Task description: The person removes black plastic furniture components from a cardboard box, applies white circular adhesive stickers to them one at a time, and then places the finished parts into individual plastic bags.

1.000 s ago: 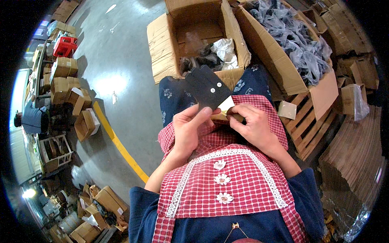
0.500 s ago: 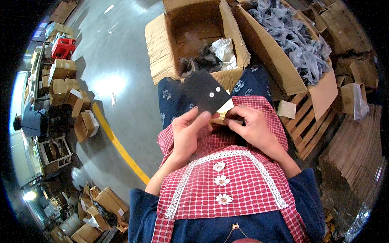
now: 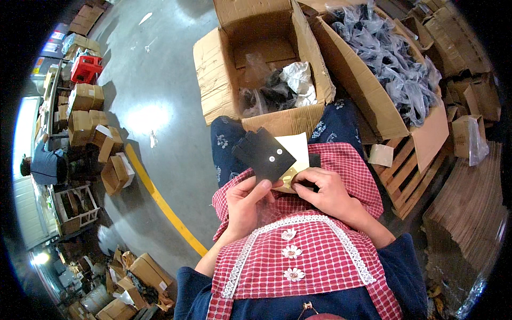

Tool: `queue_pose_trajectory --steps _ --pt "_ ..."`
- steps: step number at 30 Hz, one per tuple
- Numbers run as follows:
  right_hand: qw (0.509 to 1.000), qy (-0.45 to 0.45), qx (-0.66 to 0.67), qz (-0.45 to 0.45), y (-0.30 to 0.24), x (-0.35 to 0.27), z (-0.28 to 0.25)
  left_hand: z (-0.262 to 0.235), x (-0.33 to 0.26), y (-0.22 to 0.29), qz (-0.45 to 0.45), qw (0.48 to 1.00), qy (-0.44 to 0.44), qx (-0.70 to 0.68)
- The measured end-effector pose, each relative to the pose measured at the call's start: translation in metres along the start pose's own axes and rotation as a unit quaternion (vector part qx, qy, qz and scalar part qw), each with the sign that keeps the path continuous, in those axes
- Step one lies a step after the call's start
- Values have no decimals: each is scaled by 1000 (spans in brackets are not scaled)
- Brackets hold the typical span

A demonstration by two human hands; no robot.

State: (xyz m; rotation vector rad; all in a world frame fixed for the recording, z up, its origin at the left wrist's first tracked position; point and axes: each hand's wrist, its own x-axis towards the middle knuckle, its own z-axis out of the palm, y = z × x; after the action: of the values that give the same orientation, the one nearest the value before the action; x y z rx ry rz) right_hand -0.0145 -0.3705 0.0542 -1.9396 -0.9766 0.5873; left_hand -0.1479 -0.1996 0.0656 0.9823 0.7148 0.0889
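Note:
My left hand (image 3: 245,202) pinches a flat black piece (image 3: 262,153) between thumb and fingers. Two small white round discs sit on its face, and its far end has a notched edge. My right hand (image 3: 329,194) is closed with its fingertips on the lower part of a pale yellow sheet (image 3: 296,152), which lies partly behind the black piece. A short black strip (image 3: 314,160) shows beside the sheet, above my right fingers; whether it joins the black piece is hidden. Both hands are over my lap, on a red checked apron (image 3: 346,160).
In front stands an open cardboard box (image 3: 282,121) holding dark pieces and a crumpled white bag (image 3: 300,80). To its right, a larger box (image 3: 362,80) full of plastic-wrapped items rests by a wooden pallet (image 3: 402,176). Stacked flat cardboard (image 3: 469,197) is far right. Another person (image 3: 48,164) is at the left.
The black piece has tilted and come lower in the picture. Much more of the pale yellow sheet shows behind it, and the black strip beside it has come into sight.

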Motion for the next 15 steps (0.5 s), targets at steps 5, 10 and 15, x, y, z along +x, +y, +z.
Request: queue_pose_trajectory --steps 5,10,15 --pt "996 35 -59 -64 6 -2 6 0 5 -2 -7 1000 -11 -7" --pt "992 91 -60 -60 3 3 2 0 3 -1 -2 1000 -20 6" --pt "984 159 -34 -66 -8 19 -23 7 2 3 -31 999 -26 25"
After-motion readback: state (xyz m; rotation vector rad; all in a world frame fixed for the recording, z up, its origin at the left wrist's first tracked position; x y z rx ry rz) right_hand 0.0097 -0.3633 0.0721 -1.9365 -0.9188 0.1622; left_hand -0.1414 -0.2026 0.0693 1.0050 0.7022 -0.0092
